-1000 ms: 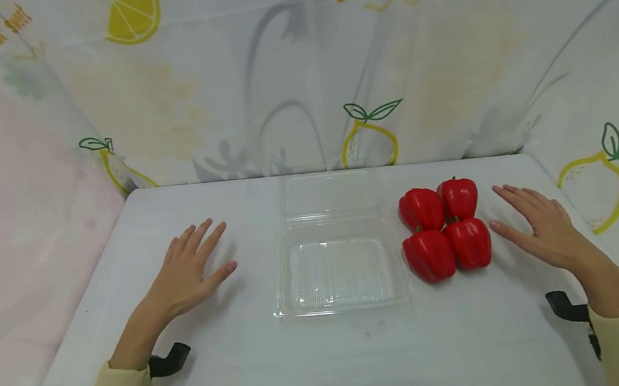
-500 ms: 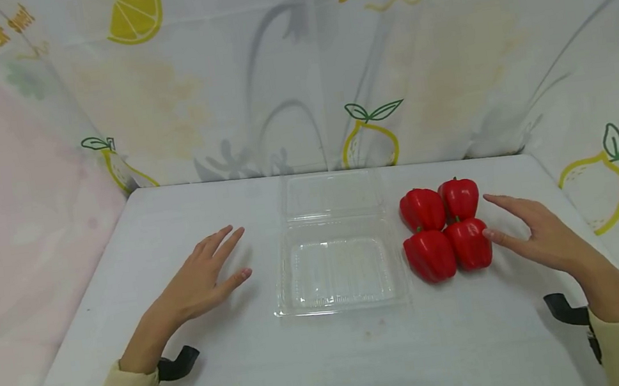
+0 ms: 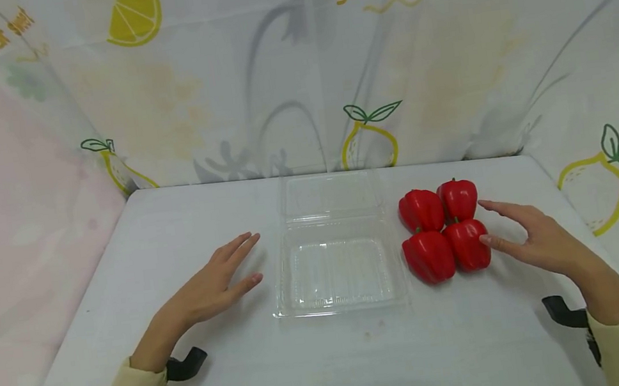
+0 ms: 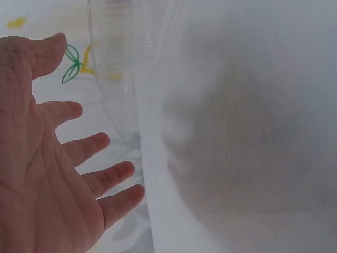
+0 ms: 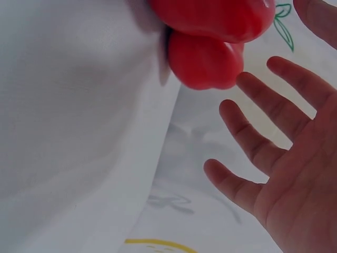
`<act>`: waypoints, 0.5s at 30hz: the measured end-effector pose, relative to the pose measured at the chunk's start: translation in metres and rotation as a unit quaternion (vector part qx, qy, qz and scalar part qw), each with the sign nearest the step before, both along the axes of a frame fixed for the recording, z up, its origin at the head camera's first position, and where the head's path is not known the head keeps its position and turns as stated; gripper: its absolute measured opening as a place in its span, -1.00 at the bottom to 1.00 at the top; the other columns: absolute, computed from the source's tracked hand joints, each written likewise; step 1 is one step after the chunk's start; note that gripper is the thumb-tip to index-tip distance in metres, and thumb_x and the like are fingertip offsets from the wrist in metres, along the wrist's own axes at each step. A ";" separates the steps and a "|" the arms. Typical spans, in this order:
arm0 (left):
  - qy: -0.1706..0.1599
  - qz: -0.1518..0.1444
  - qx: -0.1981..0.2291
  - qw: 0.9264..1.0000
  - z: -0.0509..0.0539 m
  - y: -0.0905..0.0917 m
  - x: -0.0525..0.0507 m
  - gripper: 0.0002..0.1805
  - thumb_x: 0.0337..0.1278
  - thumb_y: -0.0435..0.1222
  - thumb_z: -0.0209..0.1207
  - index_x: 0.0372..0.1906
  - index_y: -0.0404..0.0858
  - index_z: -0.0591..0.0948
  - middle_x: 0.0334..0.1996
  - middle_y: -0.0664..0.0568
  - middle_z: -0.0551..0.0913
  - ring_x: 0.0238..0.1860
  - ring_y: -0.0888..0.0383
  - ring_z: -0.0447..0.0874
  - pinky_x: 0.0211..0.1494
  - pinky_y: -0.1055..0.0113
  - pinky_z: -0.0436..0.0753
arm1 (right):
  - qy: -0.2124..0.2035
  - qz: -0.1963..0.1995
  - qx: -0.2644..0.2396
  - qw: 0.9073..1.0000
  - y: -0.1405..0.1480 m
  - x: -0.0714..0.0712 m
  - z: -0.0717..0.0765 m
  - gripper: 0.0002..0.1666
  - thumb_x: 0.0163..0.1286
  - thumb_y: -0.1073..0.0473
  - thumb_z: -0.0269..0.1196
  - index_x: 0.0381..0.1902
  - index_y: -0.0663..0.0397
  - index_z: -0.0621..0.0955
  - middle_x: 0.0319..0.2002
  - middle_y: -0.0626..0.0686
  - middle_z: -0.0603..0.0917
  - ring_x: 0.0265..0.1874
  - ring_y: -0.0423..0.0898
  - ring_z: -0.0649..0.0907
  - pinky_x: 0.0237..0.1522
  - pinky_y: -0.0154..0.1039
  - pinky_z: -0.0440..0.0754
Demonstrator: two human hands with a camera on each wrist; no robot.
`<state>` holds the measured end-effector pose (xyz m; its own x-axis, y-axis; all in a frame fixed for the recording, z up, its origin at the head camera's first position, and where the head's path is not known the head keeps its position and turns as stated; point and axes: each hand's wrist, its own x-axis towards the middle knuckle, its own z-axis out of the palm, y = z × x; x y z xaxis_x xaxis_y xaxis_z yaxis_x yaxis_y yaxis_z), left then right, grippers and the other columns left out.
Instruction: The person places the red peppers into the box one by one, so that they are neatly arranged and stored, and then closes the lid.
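Peppers point(image 3: 468, 245) beside right fingers point(image 3: 504, 209), container point(image 3: 339, 273) near left fingers point(image 3: 244, 250)

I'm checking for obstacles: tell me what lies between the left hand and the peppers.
The box lies between the left hand and the peppers, in the head view.

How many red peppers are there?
4: back-left pepper, back-right pepper, front-left pepper, front-right pepper, all right of the clear box. None seem hidden.

Head cam fwd/down, wrist cams close, tbl point(image 3: 330, 364) shared
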<state>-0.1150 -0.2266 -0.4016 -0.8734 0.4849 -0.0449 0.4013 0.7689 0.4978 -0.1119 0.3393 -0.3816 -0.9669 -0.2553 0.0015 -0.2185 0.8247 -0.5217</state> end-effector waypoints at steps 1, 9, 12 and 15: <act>-0.004 -0.001 0.003 1.000 0.000 0.001 0.000 -0.18 0.35 0.21 0.01 0.58 0.15 0.00 0.54 0.02 0.01 0.50 -0.10 -0.01 0.35 -0.26 0.23 | 0.001 0.002 0.000 1.000 0.000 0.000 0.000 -0.09 0.27 -0.06 0.37 0.47 0.11 0.29 0.35 0.34 0.32 0.24 0.38 0.29 -0.02 0.55 0.33; -0.023 -0.009 0.020 0.999 -0.003 0.009 0.004 -0.20 0.35 0.22 -0.01 0.57 0.20 -0.01 0.55 0.08 0.00 0.51 -0.06 -0.02 0.37 -0.26 0.20 | 0.008 0.014 -0.003 1.000 -0.003 0.002 0.001 -0.13 0.25 -0.01 0.40 0.44 0.10 0.34 0.33 0.33 0.36 0.22 0.38 0.32 -0.04 0.53 0.37; -0.023 -0.015 0.022 0.999 -0.005 0.011 0.005 -0.21 0.36 0.22 -0.02 0.58 0.20 -0.01 0.54 0.09 0.01 0.51 -0.05 -0.01 0.38 -0.23 0.20 | 0.012 0.019 -0.005 1.000 -0.004 0.002 -0.001 -0.14 0.25 0.00 0.40 0.43 0.08 0.36 0.32 0.32 0.37 0.21 0.37 0.33 -0.05 0.52 0.39; -0.024 -0.019 0.025 0.999 -0.006 0.012 0.005 -0.21 0.36 0.22 -0.03 0.57 0.22 -0.02 0.54 0.10 0.02 0.51 -0.03 0.00 0.39 -0.21 0.20 | 0.018 0.023 -0.010 1.000 -0.005 0.003 -0.001 -0.17 0.25 0.02 0.41 0.42 0.07 0.38 0.31 0.31 0.39 0.21 0.35 0.35 -0.05 0.51 0.39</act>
<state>-0.1099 -0.2146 -0.4076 -0.8522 0.5197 -0.0612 0.4038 0.7275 0.5547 -0.1085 0.3344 -0.3830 -0.9535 -0.2987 0.0409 -0.2743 0.8032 -0.5288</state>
